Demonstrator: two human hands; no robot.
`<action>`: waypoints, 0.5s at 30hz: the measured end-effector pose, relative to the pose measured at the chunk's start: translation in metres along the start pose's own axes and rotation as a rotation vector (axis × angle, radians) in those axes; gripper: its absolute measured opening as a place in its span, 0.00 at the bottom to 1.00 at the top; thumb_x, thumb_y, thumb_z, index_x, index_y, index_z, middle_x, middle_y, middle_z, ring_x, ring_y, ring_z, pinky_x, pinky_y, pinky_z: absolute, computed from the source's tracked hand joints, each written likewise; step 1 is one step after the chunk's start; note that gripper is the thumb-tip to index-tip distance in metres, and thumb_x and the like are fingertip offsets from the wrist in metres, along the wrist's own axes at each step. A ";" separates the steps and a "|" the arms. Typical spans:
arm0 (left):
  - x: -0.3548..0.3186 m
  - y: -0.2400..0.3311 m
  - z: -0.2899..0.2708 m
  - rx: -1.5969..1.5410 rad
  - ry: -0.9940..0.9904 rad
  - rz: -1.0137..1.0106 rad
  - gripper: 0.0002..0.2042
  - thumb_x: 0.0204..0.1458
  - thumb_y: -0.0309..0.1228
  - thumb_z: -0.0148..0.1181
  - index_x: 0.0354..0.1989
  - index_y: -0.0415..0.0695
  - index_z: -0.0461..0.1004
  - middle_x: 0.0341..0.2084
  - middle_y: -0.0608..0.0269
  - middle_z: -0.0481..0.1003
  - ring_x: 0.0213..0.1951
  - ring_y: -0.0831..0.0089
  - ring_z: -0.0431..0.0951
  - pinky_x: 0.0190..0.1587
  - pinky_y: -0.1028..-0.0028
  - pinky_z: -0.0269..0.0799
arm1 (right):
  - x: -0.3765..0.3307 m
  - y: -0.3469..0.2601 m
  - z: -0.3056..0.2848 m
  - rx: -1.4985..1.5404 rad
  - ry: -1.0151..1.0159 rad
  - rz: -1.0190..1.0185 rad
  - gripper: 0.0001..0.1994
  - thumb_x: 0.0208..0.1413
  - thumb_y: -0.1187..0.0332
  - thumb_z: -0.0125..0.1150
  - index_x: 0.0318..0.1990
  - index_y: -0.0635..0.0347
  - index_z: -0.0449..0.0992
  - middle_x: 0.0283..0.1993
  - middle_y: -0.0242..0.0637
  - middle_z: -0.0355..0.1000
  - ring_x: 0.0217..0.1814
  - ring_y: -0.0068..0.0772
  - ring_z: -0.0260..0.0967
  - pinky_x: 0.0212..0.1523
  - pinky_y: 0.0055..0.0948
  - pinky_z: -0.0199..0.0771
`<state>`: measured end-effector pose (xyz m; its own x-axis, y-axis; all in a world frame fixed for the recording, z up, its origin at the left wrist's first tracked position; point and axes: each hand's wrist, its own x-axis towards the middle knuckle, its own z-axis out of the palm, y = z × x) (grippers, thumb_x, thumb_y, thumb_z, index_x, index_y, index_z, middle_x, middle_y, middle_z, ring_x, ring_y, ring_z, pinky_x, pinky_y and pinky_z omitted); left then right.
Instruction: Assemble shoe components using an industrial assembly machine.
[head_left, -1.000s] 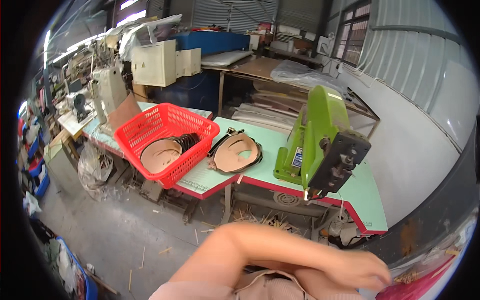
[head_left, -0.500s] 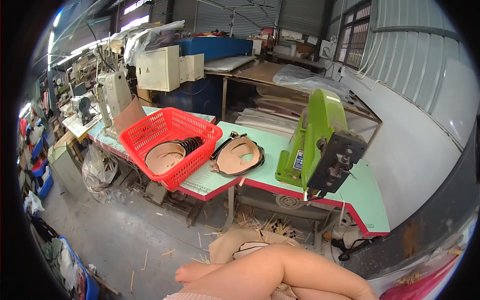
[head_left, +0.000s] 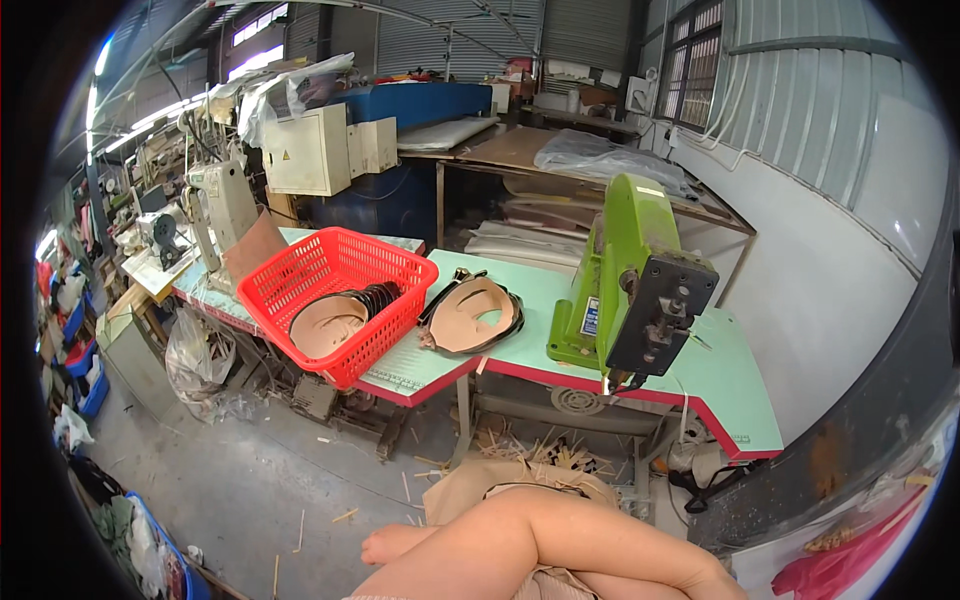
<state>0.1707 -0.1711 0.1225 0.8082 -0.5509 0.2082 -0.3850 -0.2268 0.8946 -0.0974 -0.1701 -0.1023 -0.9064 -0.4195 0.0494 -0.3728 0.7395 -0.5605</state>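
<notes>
My bare forearms (head_left: 455, 547) lie folded across each other at the bottom of the view, over a beige cloth (head_left: 450, 497) on my lap. A hand that I take for my right hand (head_left: 385, 545) peeks out at the left end of the crossed arms. Its fingers show only in part, and nothing can be seen in it. My left hand is hidden behind the arms. Just beyond them a thin dark edge (head_left: 560, 489) curves over the cloth. On the bench ahead, a beige, dark-rimmed moulded cup-shaped piece (head_left: 460, 312) lies apart from both hands.
A red plastic basket (head_left: 285, 280) with similar dark-rimmed cups stands on the pale green bench (head_left: 545, 270). Right of it rises a green press machine (head_left: 635, 240); a sewing machine (head_left: 222, 195) stands far left. Offcuts litter the floor (head_left: 330, 470) under the bench.
The view has shifted slightly, and my folded arms sit a little further left in it. The dark-edged thing by my lap shows less. Basket, cup piece and press keep their places on the bench.
</notes>
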 end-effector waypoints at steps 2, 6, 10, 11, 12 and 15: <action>0.010 -0.008 0.000 -0.037 -0.033 -0.018 0.28 0.57 0.52 0.35 0.49 0.37 0.67 0.45 0.46 0.70 0.48 0.56 0.69 0.50 0.65 0.61 | -0.004 -0.006 -0.009 0.003 0.012 -0.016 0.10 0.45 0.63 0.52 0.31 0.61 0.70 0.32 0.42 0.67 0.37 0.47 0.69 0.33 0.42 0.70; 0.020 -0.016 0.000 -0.123 -0.125 -0.030 0.31 0.57 0.55 0.34 0.50 0.37 0.67 0.46 0.45 0.70 0.49 0.56 0.68 0.51 0.64 0.60 | -0.053 -0.023 -0.049 -0.028 0.064 0.112 0.10 0.45 0.63 0.54 0.31 0.60 0.71 0.32 0.44 0.69 0.36 0.46 0.69 0.35 0.42 0.70; 0.022 -0.011 0.008 0.055 -0.116 -0.193 0.32 0.54 0.60 0.33 0.56 0.47 0.62 0.54 0.47 0.64 0.59 0.50 0.58 0.59 0.50 0.41 | -0.091 -0.024 -0.037 -0.037 0.236 0.329 0.10 0.46 0.63 0.54 0.32 0.59 0.72 0.32 0.43 0.70 0.36 0.46 0.69 0.36 0.40 0.70; 0.021 -0.021 0.017 0.011 0.050 -0.150 0.28 0.54 0.55 0.39 0.51 0.44 0.65 0.47 0.49 0.69 0.51 0.54 0.65 0.51 0.58 0.54 | -0.100 -0.023 -0.033 -0.037 0.275 0.380 0.10 0.47 0.63 0.55 0.33 0.59 0.72 0.32 0.43 0.70 0.36 0.45 0.69 0.36 0.40 0.70; 0.020 -0.032 0.018 -0.031 0.186 -0.094 0.24 0.55 0.51 0.45 0.46 0.41 0.68 0.40 0.50 0.73 0.44 0.59 0.73 0.43 0.66 0.67 | -0.121 -0.019 -0.030 -0.045 0.327 0.461 0.10 0.47 0.63 0.55 0.33 0.58 0.72 0.32 0.42 0.70 0.36 0.45 0.69 0.36 0.40 0.70; -0.068 -0.034 0.016 0.611 0.667 0.123 0.11 0.47 0.31 0.50 0.37 0.42 0.71 0.28 0.55 0.71 0.33 0.63 0.73 0.35 0.73 0.69 | -0.159 -0.019 -0.013 -0.044 0.434 0.611 0.10 0.48 0.63 0.56 0.34 0.57 0.73 0.32 0.42 0.71 0.36 0.45 0.69 0.37 0.39 0.70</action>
<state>0.1213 -0.1393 0.0717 0.7628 -0.0638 0.6434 -0.5009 -0.6875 0.5257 0.0507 -0.1107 -0.0887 -0.9480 0.3113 0.0664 0.2228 0.7981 -0.5599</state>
